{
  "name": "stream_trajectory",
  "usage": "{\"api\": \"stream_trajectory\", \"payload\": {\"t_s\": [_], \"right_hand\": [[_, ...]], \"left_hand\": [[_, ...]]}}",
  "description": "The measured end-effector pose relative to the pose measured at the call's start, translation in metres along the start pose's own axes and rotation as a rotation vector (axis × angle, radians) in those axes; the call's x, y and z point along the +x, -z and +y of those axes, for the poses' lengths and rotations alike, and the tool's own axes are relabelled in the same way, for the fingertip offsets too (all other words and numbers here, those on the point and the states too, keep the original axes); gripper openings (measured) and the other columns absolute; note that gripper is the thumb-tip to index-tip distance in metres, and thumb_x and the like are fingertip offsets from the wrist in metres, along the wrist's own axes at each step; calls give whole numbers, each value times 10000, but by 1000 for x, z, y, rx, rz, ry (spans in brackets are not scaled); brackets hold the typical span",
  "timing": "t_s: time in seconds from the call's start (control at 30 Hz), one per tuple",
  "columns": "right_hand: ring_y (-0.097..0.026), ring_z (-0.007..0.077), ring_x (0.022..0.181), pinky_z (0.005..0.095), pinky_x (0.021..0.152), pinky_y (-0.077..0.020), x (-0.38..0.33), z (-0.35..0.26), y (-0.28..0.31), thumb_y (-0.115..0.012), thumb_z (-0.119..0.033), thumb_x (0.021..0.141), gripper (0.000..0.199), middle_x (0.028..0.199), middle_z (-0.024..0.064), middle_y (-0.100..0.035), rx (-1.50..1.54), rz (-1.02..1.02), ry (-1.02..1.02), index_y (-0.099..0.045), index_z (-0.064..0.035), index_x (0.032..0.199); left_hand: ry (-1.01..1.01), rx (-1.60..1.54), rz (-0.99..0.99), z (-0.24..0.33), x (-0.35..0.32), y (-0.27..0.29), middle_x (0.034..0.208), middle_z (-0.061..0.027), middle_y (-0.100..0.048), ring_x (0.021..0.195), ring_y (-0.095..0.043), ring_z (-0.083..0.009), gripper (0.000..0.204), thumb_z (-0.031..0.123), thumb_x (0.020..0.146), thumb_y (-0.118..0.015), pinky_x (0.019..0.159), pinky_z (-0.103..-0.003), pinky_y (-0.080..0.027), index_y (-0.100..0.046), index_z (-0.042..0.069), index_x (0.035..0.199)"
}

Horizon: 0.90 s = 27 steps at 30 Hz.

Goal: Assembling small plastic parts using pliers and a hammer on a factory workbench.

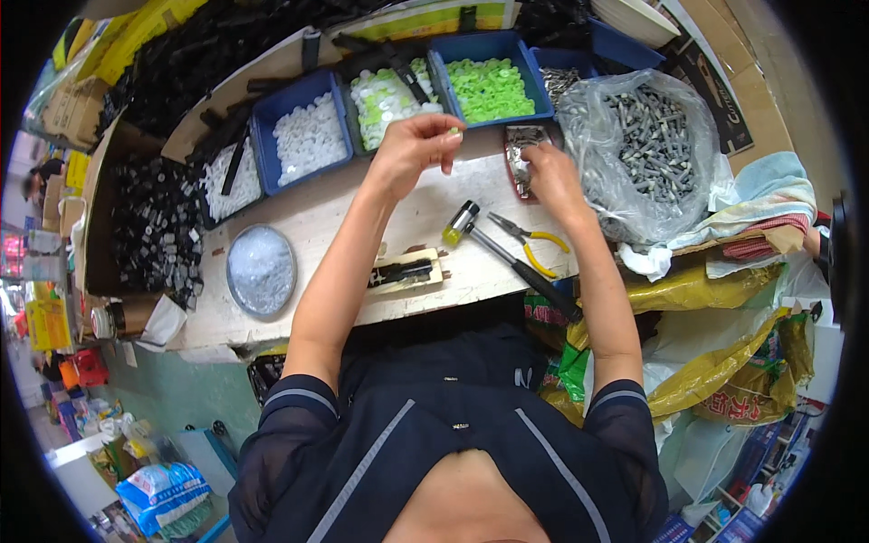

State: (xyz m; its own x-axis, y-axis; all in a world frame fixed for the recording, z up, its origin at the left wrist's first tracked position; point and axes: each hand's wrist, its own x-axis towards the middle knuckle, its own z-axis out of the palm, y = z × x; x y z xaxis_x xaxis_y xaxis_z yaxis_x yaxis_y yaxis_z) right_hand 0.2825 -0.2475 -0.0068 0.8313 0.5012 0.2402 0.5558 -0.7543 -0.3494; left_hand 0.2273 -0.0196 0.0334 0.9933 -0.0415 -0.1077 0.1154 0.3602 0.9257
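My left hand [412, 156] is raised above the workbench [330, 222], in front of the bins. Between thumb and forefinger it pinches a small green plastic piece [455, 131]. Bright green round pieces [493, 89] like it fill a blue bin just beyond. My right hand [554, 179] reaches into a small red tray [510, 174] of shiny metal parts [523, 138]. Its fingers are closed at the tray's right side, and what they grip is hidden. Nearer to me lie a hammer [493, 252] with a yellow-and-black head and yellow-handled pliers [525, 237]. A wooden jig [436, 273] with a black part inside sits at the front edge.
Bins of white pieces [312, 136] and mixed white-green pieces [371, 104] line the back. A clear bag of grey parts [647, 136] stands right. Black cylinders [154, 231] fill a box at left, near a round dish [262, 309]. Yellow sacks [706, 371] hang below right.
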Motion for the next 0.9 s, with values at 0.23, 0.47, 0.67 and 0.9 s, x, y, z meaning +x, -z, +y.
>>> {"api": "stream_trajectory", "payload": {"t_s": [0.23,0.47,0.67,0.9], "right_hand": [[-583,226,696,312,614,-450,-9,-17,15,-571,-21,774,101,792,100,-597,331,146,2,-616,-32,864],[-531,109,763,222,664,-414,-29,-123,29,-577,15,799,50,836,40,-567,912,-181,211,-585,9,847],[-490,112,730,226,641,-392,-33,-141,24,-583,8,786,39,809,39,-542,885,-234,240,-571,7,823],[-487,118,708,226,619,-391,-33,-148,25,-574,17,781,37,792,42,-536,827,-205,277,-562,10,815]], "left_hand": [[9,-224,-11,-25,-87,14,730,-62,-594,572,-556,-135,212,29,746,-675,539,-254,-480,-633,-16,948],[-20,-160,48,-28,-127,14,720,-58,-589,566,-549,-109,198,35,747,-682,507,-230,-476,-633,-13,933],[-45,5,98,-26,-137,14,662,-26,-583,542,-534,-77,182,40,725,-708,477,-207,-449,-638,-1,887],[-104,95,119,-22,-143,14,663,-25,-585,541,-531,-65,185,51,722,-715,464,-194,-434,-638,-12,878]]}}
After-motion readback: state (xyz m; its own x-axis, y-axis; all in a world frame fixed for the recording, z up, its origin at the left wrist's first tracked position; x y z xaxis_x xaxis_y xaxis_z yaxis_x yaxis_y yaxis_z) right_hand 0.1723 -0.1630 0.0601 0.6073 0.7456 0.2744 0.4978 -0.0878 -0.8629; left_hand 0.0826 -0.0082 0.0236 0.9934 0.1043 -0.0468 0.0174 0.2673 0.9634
